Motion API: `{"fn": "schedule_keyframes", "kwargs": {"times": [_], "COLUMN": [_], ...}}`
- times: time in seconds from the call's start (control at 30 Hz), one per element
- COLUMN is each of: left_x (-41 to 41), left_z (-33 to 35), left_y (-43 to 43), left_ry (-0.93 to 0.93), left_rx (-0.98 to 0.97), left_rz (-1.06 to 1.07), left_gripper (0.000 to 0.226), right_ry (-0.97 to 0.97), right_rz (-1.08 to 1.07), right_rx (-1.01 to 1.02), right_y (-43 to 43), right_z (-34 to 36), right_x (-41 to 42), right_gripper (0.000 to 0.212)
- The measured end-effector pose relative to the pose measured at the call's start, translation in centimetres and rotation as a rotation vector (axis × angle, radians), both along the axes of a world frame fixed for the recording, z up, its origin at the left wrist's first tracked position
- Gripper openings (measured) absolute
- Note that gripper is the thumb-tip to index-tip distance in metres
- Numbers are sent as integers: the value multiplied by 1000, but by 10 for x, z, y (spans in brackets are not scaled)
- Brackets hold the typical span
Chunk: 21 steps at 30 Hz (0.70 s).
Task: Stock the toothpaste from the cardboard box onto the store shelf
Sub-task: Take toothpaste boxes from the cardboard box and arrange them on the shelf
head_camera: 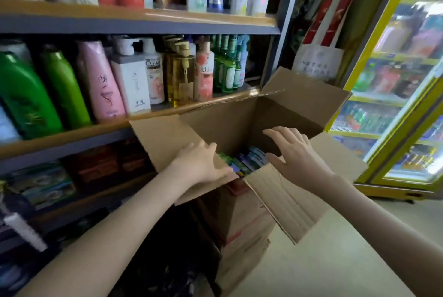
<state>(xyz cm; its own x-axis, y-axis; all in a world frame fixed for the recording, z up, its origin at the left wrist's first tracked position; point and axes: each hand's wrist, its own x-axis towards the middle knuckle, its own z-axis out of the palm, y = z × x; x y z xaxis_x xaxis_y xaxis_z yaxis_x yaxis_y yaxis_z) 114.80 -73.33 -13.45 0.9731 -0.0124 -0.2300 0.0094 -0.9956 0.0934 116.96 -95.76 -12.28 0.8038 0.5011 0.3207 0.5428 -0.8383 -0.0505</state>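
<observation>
An open cardboard box stands in front of the store shelf, its flaps spread outward. Green and blue toothpaste packs lie at the bottom of the box. My left hand rests on the left flap with straight fingers, pressing it outward. Above the box opening near the right flap, my right hand hovers with spread fingers and holds nothing.
Shampoo and body-wash bottles fill the upper shelves. Boxed goods sit on a lower shelf at the left. A yellow-framed drinks fridge stands at the right. A second cardboard box lies under the open one. Pale floor spreads at the lower right.
</observation>
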Motion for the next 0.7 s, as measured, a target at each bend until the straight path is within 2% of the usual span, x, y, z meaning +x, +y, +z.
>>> {"fn": "schedule_keyframes", "kwargs": {"times": [0.2,0.37,0.5,0.7], "left_x": [87,146,168,176], "left_z": [-8,-28,-44,-53], "left_y": [-21,-25,-16,8], "left_ry": [2,-148,-203,-170], "left_rx": [133,138,202,366], "left_rz": [18,132,224,296], "left_gripper": [93,91,91,91], "right_ry": [56,86,111,179], "right_rz": [96,296,454,649], "right_rx": [-77,-151,-218,-353], "right_y": [-19,-18,-7,35], "right_z": [-1,-15,-31,-75], "right_x": [103,189,241,294], "right_gripper": [58,62,65,71]}}
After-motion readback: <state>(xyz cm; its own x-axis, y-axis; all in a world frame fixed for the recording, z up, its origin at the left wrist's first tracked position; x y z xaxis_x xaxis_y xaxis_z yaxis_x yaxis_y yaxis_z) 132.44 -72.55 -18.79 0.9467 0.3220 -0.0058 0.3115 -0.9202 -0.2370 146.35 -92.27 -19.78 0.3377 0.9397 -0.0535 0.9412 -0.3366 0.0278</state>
